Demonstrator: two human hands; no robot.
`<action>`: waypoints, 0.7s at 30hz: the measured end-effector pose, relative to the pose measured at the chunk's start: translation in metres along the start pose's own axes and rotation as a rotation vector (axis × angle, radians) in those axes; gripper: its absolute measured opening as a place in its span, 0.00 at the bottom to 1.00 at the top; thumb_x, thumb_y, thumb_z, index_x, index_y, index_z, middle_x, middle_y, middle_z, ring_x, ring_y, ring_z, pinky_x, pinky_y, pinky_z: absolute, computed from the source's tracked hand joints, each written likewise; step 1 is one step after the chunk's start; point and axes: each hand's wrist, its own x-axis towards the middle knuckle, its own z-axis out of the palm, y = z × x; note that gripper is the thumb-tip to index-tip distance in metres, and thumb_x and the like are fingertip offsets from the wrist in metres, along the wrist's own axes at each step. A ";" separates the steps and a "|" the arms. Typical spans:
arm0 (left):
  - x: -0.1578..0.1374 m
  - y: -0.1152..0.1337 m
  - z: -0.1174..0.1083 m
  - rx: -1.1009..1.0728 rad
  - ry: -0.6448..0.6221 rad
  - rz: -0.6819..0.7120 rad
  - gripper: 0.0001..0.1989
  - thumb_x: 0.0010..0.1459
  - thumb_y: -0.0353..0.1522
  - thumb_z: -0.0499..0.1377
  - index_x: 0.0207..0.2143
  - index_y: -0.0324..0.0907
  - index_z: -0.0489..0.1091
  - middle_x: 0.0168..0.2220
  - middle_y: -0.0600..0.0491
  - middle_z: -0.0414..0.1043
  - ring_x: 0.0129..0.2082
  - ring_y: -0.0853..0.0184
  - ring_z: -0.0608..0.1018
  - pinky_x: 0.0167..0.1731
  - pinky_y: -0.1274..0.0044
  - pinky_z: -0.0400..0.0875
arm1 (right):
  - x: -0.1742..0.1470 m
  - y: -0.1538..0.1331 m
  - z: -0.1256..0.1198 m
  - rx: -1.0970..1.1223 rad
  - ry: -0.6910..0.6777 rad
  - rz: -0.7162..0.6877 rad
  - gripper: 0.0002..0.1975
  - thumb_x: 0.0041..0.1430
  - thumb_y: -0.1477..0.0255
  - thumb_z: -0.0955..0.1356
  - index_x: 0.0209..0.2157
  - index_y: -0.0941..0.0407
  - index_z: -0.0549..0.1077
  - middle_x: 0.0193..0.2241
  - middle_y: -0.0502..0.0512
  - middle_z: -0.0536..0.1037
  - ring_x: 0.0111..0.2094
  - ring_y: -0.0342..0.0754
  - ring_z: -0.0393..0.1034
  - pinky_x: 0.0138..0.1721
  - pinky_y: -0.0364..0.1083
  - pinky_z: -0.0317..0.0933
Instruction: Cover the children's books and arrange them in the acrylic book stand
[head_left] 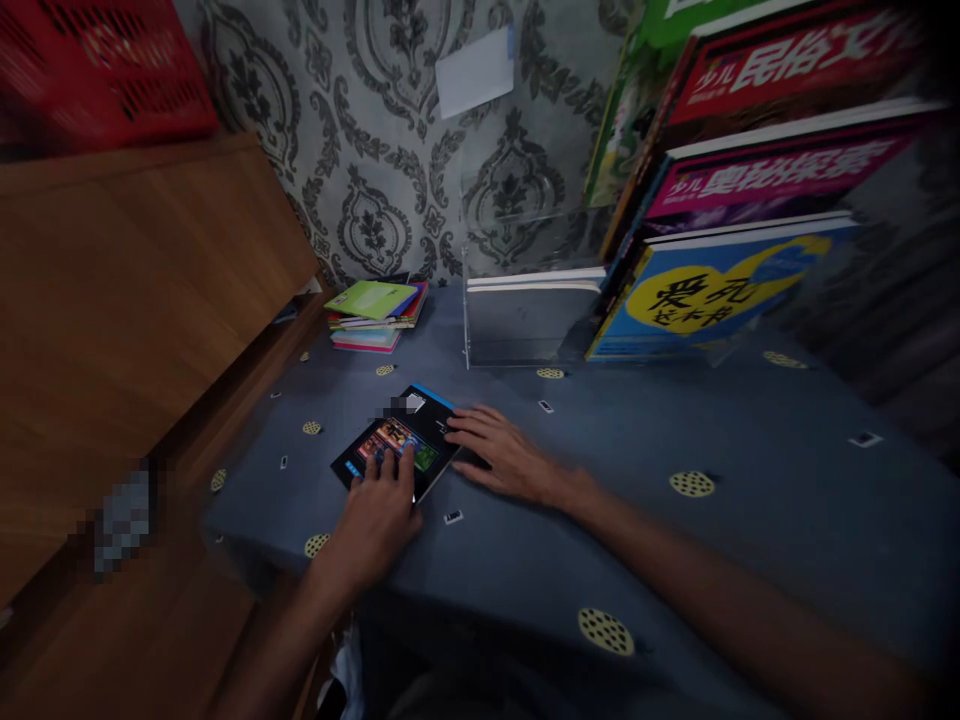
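A thin black book [384,424] with colour pictures and a blue edge strip lies flat and turned at an angle on the blue tablecloth [525,560]. Over its near edge rests my left hand [381,515], fingers stretched out onto the cover. From the right, my right hand [499,455] reaches the book's right edge. Its fingers are extended and slightly apart, with the tips at or on that edge. Neither hand is wrapped round the book.
Behind the book stands a clear acrylic book rack [466,310]. Upright picture books [697,290] fill its right side. A stack of small books [379,312] sits at the back left. Left of the table is a wooden cabinet [135,290] with a red basket [112,75] on top.
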 end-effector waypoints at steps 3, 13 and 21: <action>0.005 0.008 -0.010 0.080 -0.059 0.058 0.34 0.54 0.27 0.57 0.64 0.34 0.55 0.57 0.28 0.67 0.56 0.44 0.74 0.46 0.58 0.74 | 0.000 -0.008 0.000 0.001 -0.053 -0.029 0.22 0.60 0.61 0.70 0.54 0.57 0.73 0.55 0.65 0.75 0.59 0.58 0.66 0.62 0.63 0.57; 0.010 -0.001 -0.084 0.051 -0.160 0.242 0.17 0.56 0.19 0.51 0.44 0.40 0.70 0.34 0.46 0.79 0.30 0.60 0.82 0.33 0.73 0.75 | 0.016 -0.031 0.011 -0.075 -0.073 -0.047 0.19 0.64 0.70 0.67 0.56 0.57 0.71 0.54 0.66 0.75 0.56 0.56 0.68 0.56 0.59 0.63; 0.048 -0.022 -0.130 -0.350 0.730 0.071 0.22 0.64 0.38 0.56 0.59 0.45 0.60 0.58 0.44 0.67 0.59 0.56 0.70 0.60 0.59 0.60 | 0.038 -0.023 -0.019 0.448 0.425 0.399 0.16 0.66 0.61 0.63 0.38 0.55 0.77 0.29 0.52 0.77 0.31 0.49 0.71 0.34 0.47 0.66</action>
